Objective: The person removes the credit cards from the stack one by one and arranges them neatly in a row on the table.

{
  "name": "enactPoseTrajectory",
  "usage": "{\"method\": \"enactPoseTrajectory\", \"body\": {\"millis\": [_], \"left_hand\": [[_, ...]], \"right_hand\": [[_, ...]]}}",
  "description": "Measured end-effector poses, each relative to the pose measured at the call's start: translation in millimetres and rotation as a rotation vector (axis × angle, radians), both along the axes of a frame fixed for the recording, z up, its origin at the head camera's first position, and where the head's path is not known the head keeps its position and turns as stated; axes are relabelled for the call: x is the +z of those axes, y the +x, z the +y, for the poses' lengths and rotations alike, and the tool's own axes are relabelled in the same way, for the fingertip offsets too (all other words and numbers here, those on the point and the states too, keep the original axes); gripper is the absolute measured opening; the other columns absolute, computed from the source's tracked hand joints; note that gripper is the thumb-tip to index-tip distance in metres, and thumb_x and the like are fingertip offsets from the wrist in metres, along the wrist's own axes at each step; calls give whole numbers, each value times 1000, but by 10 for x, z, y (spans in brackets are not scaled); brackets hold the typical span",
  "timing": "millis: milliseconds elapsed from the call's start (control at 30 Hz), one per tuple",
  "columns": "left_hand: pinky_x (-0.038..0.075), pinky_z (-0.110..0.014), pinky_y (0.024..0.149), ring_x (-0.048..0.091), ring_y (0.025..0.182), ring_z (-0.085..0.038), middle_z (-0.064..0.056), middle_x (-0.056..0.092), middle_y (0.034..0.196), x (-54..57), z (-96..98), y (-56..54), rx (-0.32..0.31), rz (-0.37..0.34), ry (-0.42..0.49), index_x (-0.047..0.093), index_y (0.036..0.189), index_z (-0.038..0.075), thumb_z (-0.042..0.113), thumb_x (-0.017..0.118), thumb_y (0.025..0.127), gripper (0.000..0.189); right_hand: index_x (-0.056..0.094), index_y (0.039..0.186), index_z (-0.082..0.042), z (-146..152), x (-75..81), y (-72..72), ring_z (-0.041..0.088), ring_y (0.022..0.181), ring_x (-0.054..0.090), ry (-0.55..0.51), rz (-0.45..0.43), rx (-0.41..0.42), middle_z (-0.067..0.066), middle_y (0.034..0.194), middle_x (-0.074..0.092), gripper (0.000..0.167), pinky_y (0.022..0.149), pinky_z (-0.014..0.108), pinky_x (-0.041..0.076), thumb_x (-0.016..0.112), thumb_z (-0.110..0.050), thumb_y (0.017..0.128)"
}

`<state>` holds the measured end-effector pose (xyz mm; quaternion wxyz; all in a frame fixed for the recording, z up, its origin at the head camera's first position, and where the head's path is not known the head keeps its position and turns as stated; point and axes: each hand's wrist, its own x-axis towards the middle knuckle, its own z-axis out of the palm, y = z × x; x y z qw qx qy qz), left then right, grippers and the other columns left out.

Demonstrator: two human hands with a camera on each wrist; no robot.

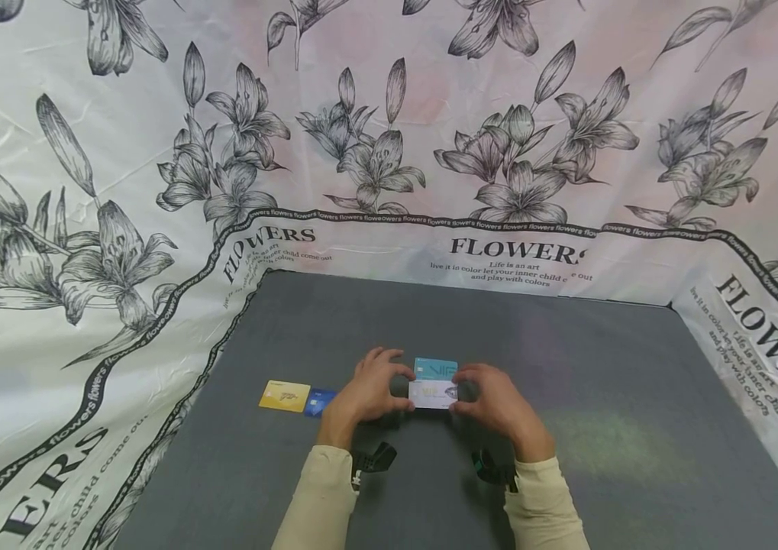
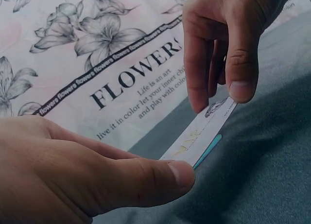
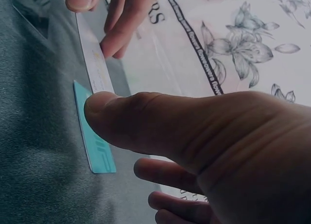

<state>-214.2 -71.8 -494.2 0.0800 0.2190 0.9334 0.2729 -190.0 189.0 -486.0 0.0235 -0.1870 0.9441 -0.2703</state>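
Between both hands is a white card (image 1: 433, 394) with gold lettering and a dark picture at its right end. The left hand (image 1: 370, 388) pinches its left end between thumb and fingers; the right hand (image 1: 496, 401) pinches the right end the same way. Behind it in the head view, a teal card (image 1: 436, 369) marked VIP lies on the table, partly covered by the white one. The right wrist view shows the white card (image 3: 93, 54) raised above the teal card (image 3: 99, 156). Left of the hands lie a yellow card (image 1: 285, 396) and a blue card (image 1: 320, 402), the blue one partly hidden by the left hand.
A dark grey cloth (image 1: 636, 382) covers the table. White fabric (image 1: 375, 252) printed with black flowers and lettering surrounds its back and sides. A dark strapped device (image 1: 375, 458) sits at the left wrist, another (image 1: 492, 467) at the right wrist.
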Motion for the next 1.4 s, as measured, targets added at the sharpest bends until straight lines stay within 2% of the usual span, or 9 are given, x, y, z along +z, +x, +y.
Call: {"method": "enactPoseTrajectory", "body": {"millis": [333, 633, 867, 1000, 1167, 1400], "left_hand": [[24, -74, 129, 25, 164, -50, -14, 45, 171, -86, -24, 41, -20, -18, 9, 81, 126, 21, 33, 93, 90, 39], [21, -75, 129, 24, 165, -49, -14, 45, 171, -95, -35, 72, -24, -54, 15, 82, 126, 20, 30, 94, 89, 40], [21, -75, 129, 24, 165, -49, -13, 46, 171, -117, -43, 80, -17, -50, 9, 83, 124, 23, 32, 95, 89, 38], [21, -75, 129, 24, 164, -50, -14, 47, 170, -147, -51, 93, -14, -45, 8, 83, 124, 25, 32, 95, 88, 38], [19, -75, 130, 23, 165, -48, -12, 46, 171, -191, -59, 109, 7, -69, 5, 83, 124, 25, 31, 97, 87, 40], [17, -76, 130, 22, 165, -48, -12, 45, 172, -190, -74, 127, 21, -84, 10, 83, 125, 25, 31, 97, 86, 42]], "right_hand": [[80, 121, -3, -8, -23, 70, 46, 132, 66, 19, -46, 3, 22, 137, 72, 41, 111, 64, 52, 95, -22, 87], [81, 117, -3, -17, -75, 92, 44, 128, 68, 25, -31, 15, 20, 132, 74, 39, 110, 63, 53, 95, -21, 85], [81, 114, -3, -28, -105, 107, 43, 127, 69, 39, -25, 6, 19, 131, 75, 39, 111, 62, 53, 97, -22, 84], [82, 111, -4, -40, -138, 106, 41, 123, 71, 46, -9, 11, 17, 125, 77, 37, 109, 60, 55, 97, -21, 82], [82, 108, -3, -66, -172, 125, 39, 119, 72, 30, -2, 19, 14, 118, 79, 35, 107, 60, 56, 98, -19, 80], [82, 106, -4, -106, -217, 148, 37, 116, 73, 25, -6, 8, 12, 115, 79, 34, 105, 59, 57, 98, -18, 80]]}}
